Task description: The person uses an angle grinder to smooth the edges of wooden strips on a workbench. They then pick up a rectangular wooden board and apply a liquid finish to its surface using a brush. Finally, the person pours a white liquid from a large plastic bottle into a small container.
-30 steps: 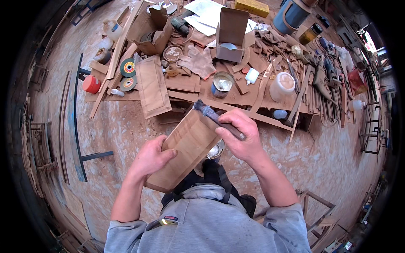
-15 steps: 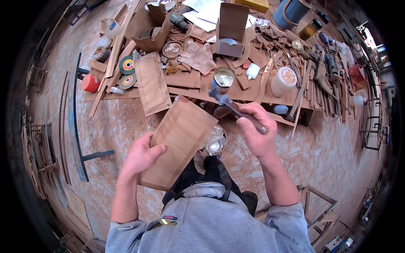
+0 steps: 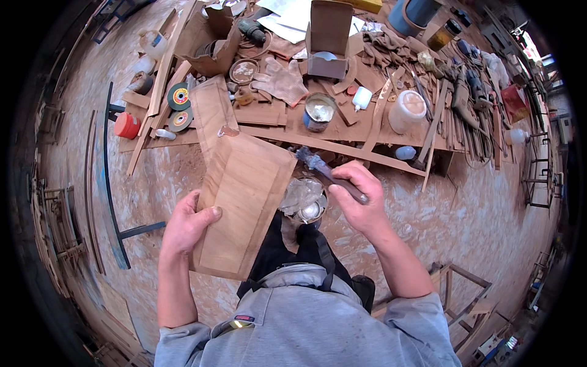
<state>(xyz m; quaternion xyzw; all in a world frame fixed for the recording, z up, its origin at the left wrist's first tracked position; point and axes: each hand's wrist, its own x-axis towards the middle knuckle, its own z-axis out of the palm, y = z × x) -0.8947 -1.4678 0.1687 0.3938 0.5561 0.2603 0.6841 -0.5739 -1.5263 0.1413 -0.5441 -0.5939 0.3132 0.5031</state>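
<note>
My left hand [image 3: 188,221] grips a flat wooden panel [image 3: 241,202] by its left edge, thumb on the face. The panel is tilted and has a bevelled border. In my right hand [image 3: 359,199] is a brush [image 3: 333,174] with a dark handle and clotted bluish bristles. The bristle end is close to the panel's upper right corner; whether it touches I cannot tell. Below the brush, an open can [image 3: 311,210] stands near my feet with crumpled clear plastic [image 3: 299,194] beside it. On the bench stands another open can [image 3: 318,112] with pale contents.
The cluttered workbench [image 3: 342,139] ahead bears a second wooden panel [image 3: 213,104], a glove [image 3: 280,81], a cardboard box [image 3: 330,40], a white tub [image 3: 407,112] and several tools. A red container [image 3: 127,125] and a blue metal frame [image 3: 110,183] are at left.
The brush has moved left and down, from in front of the bench can to the panel's upper right corner. The panel has shifted slightly left and turned more upright.
</note>
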